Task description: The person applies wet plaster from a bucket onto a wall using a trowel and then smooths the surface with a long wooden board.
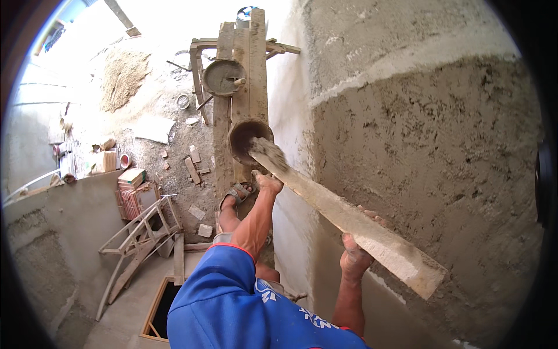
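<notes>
A long straight wooden plank (349, 218) slants from a bucket at its far left end to the rough wall side at its near right end. My right hand (356, 256) is closed around the plank, thumb on the near edge and fingers showing past the far edge. By the far end my left hand (267, 181) is closed at the plank's near edge, its fingers partly hidden. Wet grey mortar (270, 152) clings to that end, which lies over the rim of the round bucket (237, 152).
The bucket and a mortar-filled pan (220, 78) with a handled tool (239, 82) sit on scaffold boards (259, 58), where my sandalled foot (238, 193) also stands. Freshly plastered wall (424, 139) rises on the right. Far below lie a sand pile (123, 75), a wooden frame (145, 232) and a floor opening (158, 311).
</notes>
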`<act>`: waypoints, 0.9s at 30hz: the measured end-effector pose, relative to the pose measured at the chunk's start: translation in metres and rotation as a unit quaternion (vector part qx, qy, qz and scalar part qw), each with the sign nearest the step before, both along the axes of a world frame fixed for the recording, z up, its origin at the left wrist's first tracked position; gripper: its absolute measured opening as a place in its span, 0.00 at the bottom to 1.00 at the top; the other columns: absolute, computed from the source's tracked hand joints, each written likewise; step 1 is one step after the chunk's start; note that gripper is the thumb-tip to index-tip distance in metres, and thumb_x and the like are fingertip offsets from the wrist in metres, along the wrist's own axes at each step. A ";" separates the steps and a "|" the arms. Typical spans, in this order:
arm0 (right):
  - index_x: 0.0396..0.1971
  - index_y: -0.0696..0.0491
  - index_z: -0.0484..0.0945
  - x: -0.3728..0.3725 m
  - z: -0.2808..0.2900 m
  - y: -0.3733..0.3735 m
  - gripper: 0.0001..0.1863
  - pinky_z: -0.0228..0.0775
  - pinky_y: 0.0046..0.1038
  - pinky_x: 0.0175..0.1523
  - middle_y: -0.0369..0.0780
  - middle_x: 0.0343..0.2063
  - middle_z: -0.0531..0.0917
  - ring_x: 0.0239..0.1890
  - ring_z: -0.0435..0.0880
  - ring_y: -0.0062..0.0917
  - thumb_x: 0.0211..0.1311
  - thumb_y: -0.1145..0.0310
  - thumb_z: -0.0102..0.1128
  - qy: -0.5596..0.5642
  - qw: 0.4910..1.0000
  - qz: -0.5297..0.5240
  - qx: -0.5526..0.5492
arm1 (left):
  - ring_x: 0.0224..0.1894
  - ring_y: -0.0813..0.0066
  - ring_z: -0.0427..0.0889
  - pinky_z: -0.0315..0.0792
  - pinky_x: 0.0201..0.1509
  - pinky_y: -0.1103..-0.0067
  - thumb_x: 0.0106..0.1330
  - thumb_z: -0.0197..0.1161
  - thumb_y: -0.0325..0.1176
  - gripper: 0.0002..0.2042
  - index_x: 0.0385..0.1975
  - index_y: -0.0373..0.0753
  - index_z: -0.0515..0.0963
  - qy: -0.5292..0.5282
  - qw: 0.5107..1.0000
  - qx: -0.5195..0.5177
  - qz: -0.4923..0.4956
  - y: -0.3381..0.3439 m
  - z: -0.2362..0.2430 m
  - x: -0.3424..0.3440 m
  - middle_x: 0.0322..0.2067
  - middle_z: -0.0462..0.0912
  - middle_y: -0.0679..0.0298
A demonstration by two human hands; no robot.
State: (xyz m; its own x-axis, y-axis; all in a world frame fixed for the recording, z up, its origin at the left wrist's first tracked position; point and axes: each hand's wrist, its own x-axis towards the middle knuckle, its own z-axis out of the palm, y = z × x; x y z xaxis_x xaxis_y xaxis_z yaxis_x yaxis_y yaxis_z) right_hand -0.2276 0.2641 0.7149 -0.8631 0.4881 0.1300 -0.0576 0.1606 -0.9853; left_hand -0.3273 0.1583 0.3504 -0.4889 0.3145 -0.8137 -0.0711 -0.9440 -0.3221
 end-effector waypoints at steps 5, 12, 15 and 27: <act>0.55 0.54 0.56 0.000 0.024 -0.011 0.39 0.53 0.47 0.66 0.44 0.50 0.68 0.59 0.66 0.41 0.36 0.77 0.59 -0.011 0.999 -0.027 -0.035 | 0.64 0.50 0.59 0.57 0.65 0.52 0.53 0.48 0.73 0.51 0.67 0.40 0.45 -0.082 0.997 0.006 -0.014 -0.008 0.012 0.001 0.65 0.52 0.50; 0.57 0.56 0.58 0.091 0.093 0.034 0.39 0.55 0.49 0.66 0.45 0.49 0.70 0.55 0.70 0.43 0.38 0.71 0.60 0.043 0.990 -0.121 0.059 | 0.54 0.53 0.72 0.68 0.57 0.53 0.67 0.55 0.44 0.21 0.52 0.36 0.66 -0.010 0.977 -0.022 -0.213 0.021 0.033 0.044 0.52 0.72 0.50; 0.60 0.55 0.56 0.177 0.117 0.063 0.40 0.56 0.49 0.66 0.45 0.51 0.71 0.57 0.69 0.44 0.42 0.69 0.58 0.044 0.975 -0.218 -0.015 | 0.54 0.52 0.72 0.67 0.58 0.54 0.67 0.53 0.40 0.18 0.52 0.36 0.67 0.041 0.960 0.004 -0.278 0.042 0.070 0.079 0.52 0.72 0.51; 0.56 0.59 0.66 0.504 -0.071 0.076 0.24 0.60 0.39 0.64 0.46 0.56 0.71 0.59 0.68 0.36 0.63 0.62 0.51 0.118 0.747 -0.552 -0.350 | 0.50 0.58 0.75 0.71 0.55 0.59 0.69 0.53 0.39 0.17 0.52 0.35 0.68 0.173 0.834 -0.162 -0.498 0.097 0.073 0.203 0.47 0.75 0.55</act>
State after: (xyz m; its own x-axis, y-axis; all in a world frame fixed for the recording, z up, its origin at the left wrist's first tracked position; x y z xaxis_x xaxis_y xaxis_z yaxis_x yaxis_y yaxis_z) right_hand 0.2766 0.3401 0.6436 0.1228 0.9054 -0.4064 -0.4562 -0.3122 -0.8333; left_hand -0.1247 0.2554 0.4235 -0.3397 0.4948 -0.7999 -0.9077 -0.3951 0.1411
